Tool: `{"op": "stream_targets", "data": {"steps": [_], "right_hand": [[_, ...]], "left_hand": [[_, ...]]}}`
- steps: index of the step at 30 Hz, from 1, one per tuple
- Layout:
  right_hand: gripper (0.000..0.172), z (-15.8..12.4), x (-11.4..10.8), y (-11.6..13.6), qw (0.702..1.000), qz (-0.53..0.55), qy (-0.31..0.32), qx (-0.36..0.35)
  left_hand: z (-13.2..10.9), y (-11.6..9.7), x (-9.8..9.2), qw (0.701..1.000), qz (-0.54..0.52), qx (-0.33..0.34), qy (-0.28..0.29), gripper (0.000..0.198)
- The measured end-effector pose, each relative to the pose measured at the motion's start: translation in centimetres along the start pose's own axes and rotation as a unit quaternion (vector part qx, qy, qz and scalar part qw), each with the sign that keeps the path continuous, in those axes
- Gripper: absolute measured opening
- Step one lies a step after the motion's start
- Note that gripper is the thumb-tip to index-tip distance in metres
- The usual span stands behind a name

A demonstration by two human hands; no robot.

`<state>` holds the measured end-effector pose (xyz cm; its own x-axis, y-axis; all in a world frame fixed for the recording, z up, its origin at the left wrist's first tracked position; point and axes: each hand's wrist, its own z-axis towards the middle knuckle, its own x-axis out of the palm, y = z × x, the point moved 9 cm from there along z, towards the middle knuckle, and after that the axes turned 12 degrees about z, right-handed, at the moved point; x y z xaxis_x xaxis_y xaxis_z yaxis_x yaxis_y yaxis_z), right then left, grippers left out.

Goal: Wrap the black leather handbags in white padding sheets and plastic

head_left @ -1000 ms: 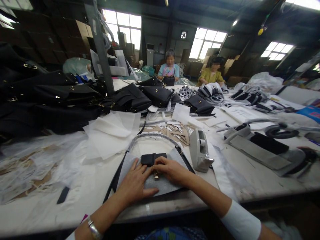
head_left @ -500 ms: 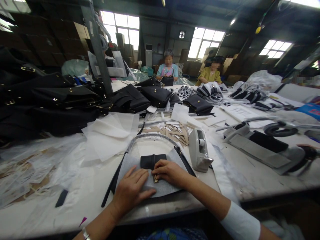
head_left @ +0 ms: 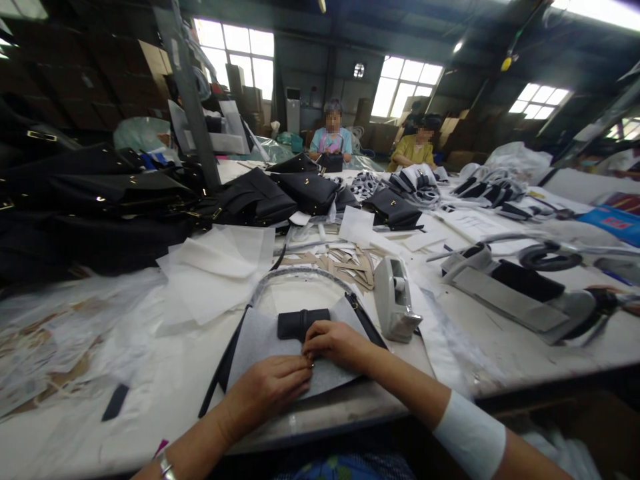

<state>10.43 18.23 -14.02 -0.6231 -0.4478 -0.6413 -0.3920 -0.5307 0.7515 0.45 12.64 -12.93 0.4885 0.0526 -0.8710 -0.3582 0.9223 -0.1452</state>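
A black handbag (head_left: 374, 327) lies on the table in front of me, its body covered by a pale paper sheet (head_left: 257, 350). Its arched handle (head_left: 300, 272) is wrapped and points away from me. Across the paper lies a black strap piece (head_left: 295, 325) with a narrow loop around it. My right hand (head_left: 336, 343) pinches a small gold clasp (head_left: 313, 365) at the lower end of this piece. From the left, my left hand (head_left: 273, 381) has its fingers pressed together against the clasp, its thumb hidden. Only a glint of the clasp shows between the hands.
A tape dispenser (head_left: 396, 300) stands right of the bag. Loose white sheets (head_left: 215, 267) and cardboard scraps (head_left: 345, 267) lie behind it. Black bags (head_left: 100, 193) are piled at left, near a metal post (head_left: 193, 100). Two co-workers (head_left: 330, 137) sit across the table.
My left hand has gone from lying spread on the paper to fingers drawn together at the clasp, now mostly covering it. My right hand stays pinched there. The view has shifted slightly.
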Motion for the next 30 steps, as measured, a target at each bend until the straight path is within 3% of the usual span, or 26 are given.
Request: {"op": "stream_targets", "data": {"steps": [5, 11, 14, 19, 27, 30], "right_hand": [[0.009, 0.3, 0.2, 0.2, 1.000, -0.015, -0.004, 0.019], [0.005, 0.0, -0.3, 0.4, 0.995, -0.039, -0.053, 0.078], [0.004, -0.1, -0.8, 1.0, 0.996, -0.027, -0.041, 0.077], [0.021, -1.1, -1.6, 1.3, 0.997, 0.007, -0.064, 0.053], [0.018, -1.0, -0.3, 1.6, 0.990, -0.113, -0.033, 0.072], [0.039, -2.0, -1.1, 2.0, 0.978, -0.191, -0.032, 0.074]], "left_hand": [[-0.1, -0.1, -0.1, 1.000, -0.007, -0.004, -0.006, 0.019], [0.0, 0.1, -0.1, 1.000, -0.010, -0.014, -0.002, 0.017], [0.2, 0.2, -0.2, 1.000, -0.015, -0.013, 0.003, 0.017], [0.1, 0.4, 0.1, 1.000, -0.026, -0.012, 0.011, 0.018], [0.2, 0.7, 0.3, 0.998, -0.042, -0.032, 0.029, 0.017], [0.3, 1.0, 0.0, 0.997, -0.054, -0.047, 0.040, 0.018]]}}
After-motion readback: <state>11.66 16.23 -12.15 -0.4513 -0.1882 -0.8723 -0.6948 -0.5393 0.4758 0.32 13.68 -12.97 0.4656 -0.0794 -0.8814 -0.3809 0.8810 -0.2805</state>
